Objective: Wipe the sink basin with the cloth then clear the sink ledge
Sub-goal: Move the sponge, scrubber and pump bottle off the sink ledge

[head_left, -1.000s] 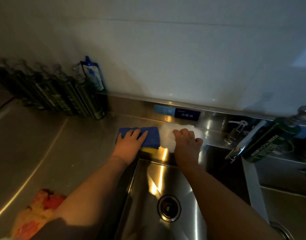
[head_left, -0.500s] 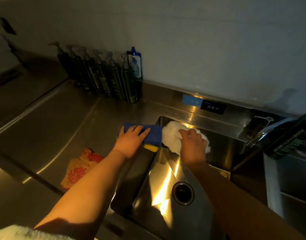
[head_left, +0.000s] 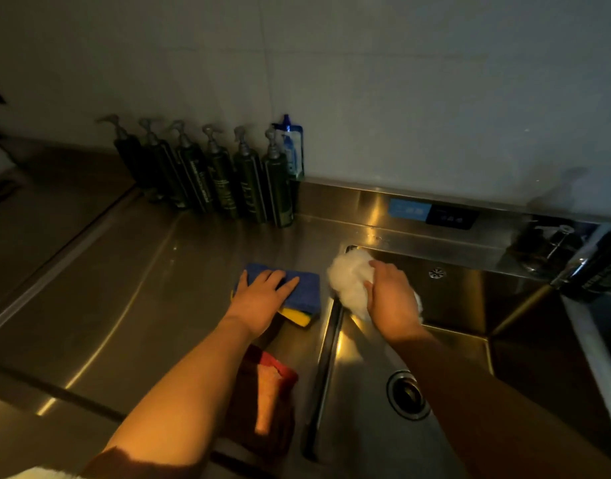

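My right hand (head_left: 390, 295) grips a bunched white cloth (head_left: 349, 278) and holds it against the far left corner of the steel sink basin (head_left: 452, 305). My left hand (head_left: 262, 295) lies flat, fingers straight, on a blue and yellow sponge (head_left: 304, 299) that sits on the steel ledge just left of the basin rim. The drain (head_left: 406, 394) lies near me in the basin floor.
Several dark green pump bottles (head_left: 221, 178) and a blue refill pouch (head_left: 292, 146) stand against the wall at the back left. A red patterned cloth (head_left: 273, 378) lies on the counter under my left forearm. A tap (head_left: 556, 243) and another dark bottle (head_left: 604, 267) are at the right.
The view has swung left and back, bringing more counter and the row of bottles into sight. My right hand has shifted the white cloth slightly along the basin's far left corner. My left hand stays on the sponge.
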A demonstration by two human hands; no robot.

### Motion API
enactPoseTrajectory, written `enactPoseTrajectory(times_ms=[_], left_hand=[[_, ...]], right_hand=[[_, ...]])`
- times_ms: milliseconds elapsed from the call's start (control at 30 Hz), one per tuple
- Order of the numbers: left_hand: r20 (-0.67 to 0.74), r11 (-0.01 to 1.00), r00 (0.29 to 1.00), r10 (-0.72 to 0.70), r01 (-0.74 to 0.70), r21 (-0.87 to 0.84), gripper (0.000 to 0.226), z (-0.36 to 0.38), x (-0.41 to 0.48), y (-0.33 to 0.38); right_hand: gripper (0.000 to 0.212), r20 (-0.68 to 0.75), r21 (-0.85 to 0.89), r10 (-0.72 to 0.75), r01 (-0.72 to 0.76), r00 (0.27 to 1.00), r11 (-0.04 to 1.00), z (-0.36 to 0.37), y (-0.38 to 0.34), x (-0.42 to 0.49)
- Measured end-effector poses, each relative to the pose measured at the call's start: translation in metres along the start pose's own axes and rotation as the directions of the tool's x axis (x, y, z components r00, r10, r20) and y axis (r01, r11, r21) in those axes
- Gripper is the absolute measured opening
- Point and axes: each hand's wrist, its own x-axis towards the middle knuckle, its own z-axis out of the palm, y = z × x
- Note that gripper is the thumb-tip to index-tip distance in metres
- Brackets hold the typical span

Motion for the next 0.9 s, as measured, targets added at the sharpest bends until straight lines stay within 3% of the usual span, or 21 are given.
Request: enactPoseTrajectory(times_ms=[67,200,333,467,600,767,900], left_hand=[[0.018,1.000,1.000,-0.003,0.003,0.003,0.073,0.007,0.000,-0.007],[0.001,0.999,1.000,0.030,-0.030,-0.042,0.070,0.021,0.007,-0.012],[0.025,0.988,0.991,0.131,-0.128,-0.088,0.075,0.033,0.015,-0.016],[0.117,0.980,0.978,0.172,-0.158,-0.125,0.082,0.041,0.011,-0.028],[0.133,0.976,0.981,0.145,-0.120,-0.180,0.107,0.028,0.009,-0.046],[-0.017,0.957,1.000,0.021,-0.025,-0.290,0.127,0.002,0.005,-0.072],[-0.125,0.918,0.992,-0.017,-0.034,-0.395,0.138,-0.015,0.006,-0.088]], right_hand=[[0.042,0.018,-0.039,0.030,-0.029,0.999,0.999,0.006,-0.008,0.002],[0.040,-0.152,0.007,-0.130,0.133,0.980,0.991,0.020,-0.013,-0.006],[0.068,-0.034,-0.127,0.115,-0.119,0.993,0.985,0.014,-0.021,-0.008],[0.057,-0.101,-0.074,-0.095,0.088,0.990,0.993,0.013,-0.024,-0.008],[0.051,-0.093,0.000,-0.204,0.205,0.974,0.979,0.008,-0.041,-0.001],[0.040,-0.080,0.063,-0.368,0.373,0.926,0.926,0.008,-0.083,0.007],[0.038,-0.002,0.076,-0.488,0.487,0.873,0.870,0.016,-0.117,0.011]])
